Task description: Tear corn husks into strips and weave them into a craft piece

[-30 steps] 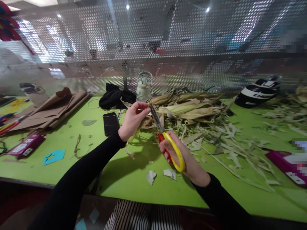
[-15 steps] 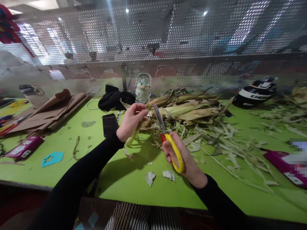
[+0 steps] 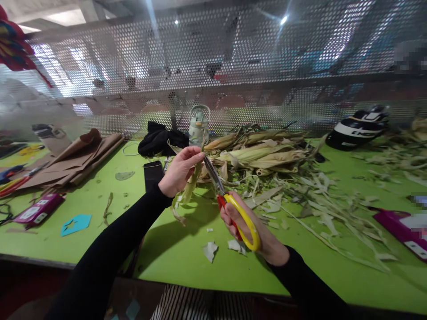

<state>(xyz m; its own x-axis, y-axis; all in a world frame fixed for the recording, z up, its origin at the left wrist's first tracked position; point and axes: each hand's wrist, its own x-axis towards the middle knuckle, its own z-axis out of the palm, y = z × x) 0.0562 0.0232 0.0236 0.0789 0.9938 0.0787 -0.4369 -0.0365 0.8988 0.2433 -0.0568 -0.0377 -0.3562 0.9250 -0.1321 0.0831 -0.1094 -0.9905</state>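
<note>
Between the closed fingers of my left hand is a corn husk, its pale lower end hanging over the table and its tip poking up above my thumb. My right hand grips scissors with yellow and red handles. Their blades point up and to the left, the tips right beside my left fingertips at the husk. Whether the blades touch the husk I cannot tell. Behind my hands lies a pile of corn husks, with shredded husk strips spread to the right.
Around my hands on the green table are white scraps, a phone, black cloth and a pale green bottle. Brown paper lies left, a black bottle right. A perforated metal screen stands behind.
The scissors have moved left and slightly down, bringing their blade tips against my left fingertips. My left hand stays nearly in place with the husk. The whole view has shifted slightly.
</note>
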